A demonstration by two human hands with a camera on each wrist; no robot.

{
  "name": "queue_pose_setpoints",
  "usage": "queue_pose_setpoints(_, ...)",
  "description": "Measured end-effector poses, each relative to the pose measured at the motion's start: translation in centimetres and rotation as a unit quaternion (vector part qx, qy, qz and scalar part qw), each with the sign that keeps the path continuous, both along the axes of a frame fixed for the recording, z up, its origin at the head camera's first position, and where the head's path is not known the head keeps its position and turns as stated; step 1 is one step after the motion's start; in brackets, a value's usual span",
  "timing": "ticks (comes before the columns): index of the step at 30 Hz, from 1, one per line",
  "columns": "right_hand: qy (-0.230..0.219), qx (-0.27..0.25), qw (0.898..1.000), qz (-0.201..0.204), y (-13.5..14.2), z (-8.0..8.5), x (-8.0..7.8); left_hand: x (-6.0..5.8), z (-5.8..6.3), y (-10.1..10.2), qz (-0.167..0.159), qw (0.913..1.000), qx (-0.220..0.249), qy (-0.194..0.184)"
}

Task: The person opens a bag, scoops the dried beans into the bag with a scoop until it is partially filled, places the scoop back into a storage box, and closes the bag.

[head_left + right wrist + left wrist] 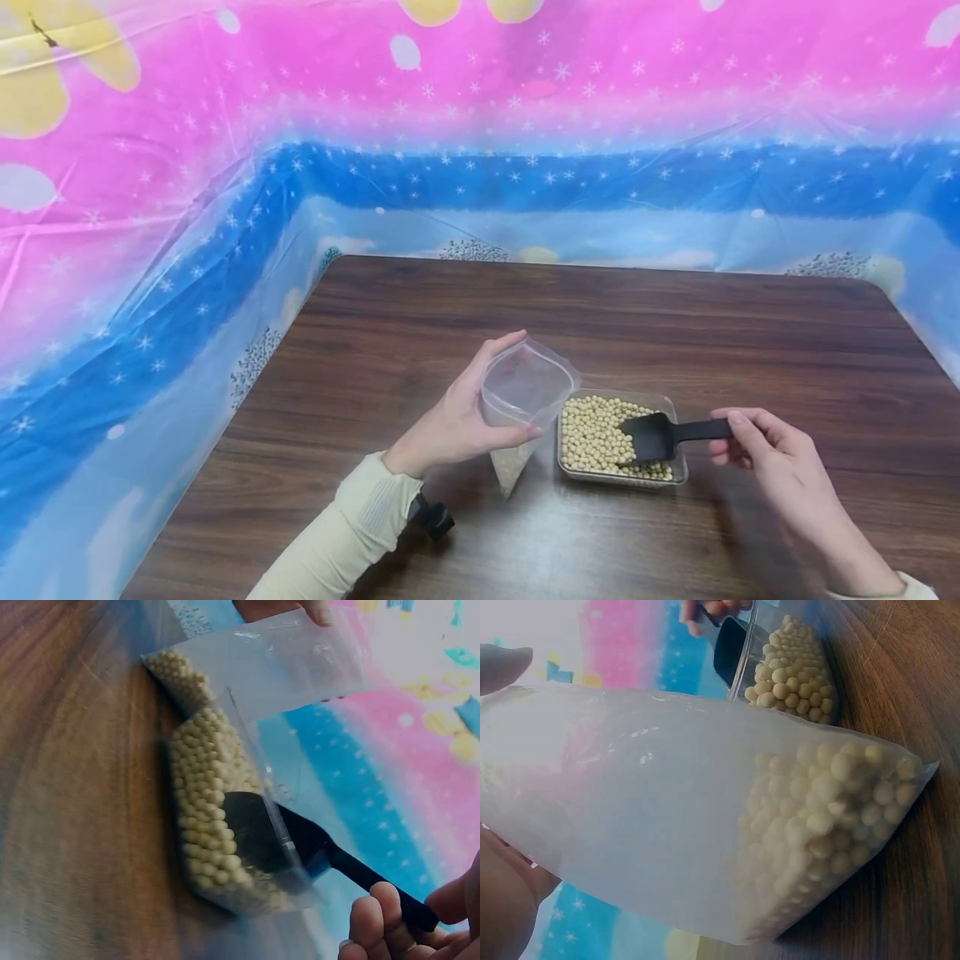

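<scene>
In the head view my left hand [450, 421] holds a clear plastic zip bag [528, 385] by its spread mouth, thumb on the near side and fingers on the far side. Soybeans [810, 817] fill the bag's bottom, which hangs close to the table. Just right of it stands a clear rectangular box [626, 481] full of pale soybeans [596, 433]. My right hand [787, 467] grips the handle of a black scoop [651, 437] between thumb and fingers. The scoop's blade lies among the beans over the box's right side, its front edge partly buried.
A dark wood-grain table [420, 325] carries everything. Behind and to the left hangs a pink and blue cloth [480, 179] with snowflake prints. A black device [433, 517] sits beneath my left wrist.
</scene>
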State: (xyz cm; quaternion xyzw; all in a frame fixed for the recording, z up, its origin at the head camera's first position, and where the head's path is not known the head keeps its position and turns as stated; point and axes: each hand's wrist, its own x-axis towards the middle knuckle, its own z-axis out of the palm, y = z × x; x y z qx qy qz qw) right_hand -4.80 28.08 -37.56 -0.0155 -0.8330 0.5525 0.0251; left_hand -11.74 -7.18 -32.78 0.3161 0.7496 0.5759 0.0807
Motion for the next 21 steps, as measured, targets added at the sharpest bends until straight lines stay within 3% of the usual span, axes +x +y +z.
queue_pose_setpoints(3, -0.033, -0.044, 0.998, 0.004, 0.2, -1.1, -0.3, 0.4, 0.8, 0.1, -0.004, 1.0, 0.003, 0.001)
queue_pose_setpoints(8, -0.058, -0.143, 0.988, 0.008, 0.2, -2.4, -0.4, 0.5, 1.0, 0.1, -0.001, 1.0, -0.003, 0.007)
queue_pose_setpoints(14, -0.057, -0.236, 0.97, 0.004, 1.0, -3.1, -0.4, -0.2, -0.2, -0.1, 0.0, 1.0, -0.003, 0.004)
queue_pose_setpoints(21, -0.069, -0.306, 0.948, 0.057, 1.9, -3.6, -0.3, -0.9, -1.8, -0.3, -0.001, 0.9998, -0.003, 0.017)
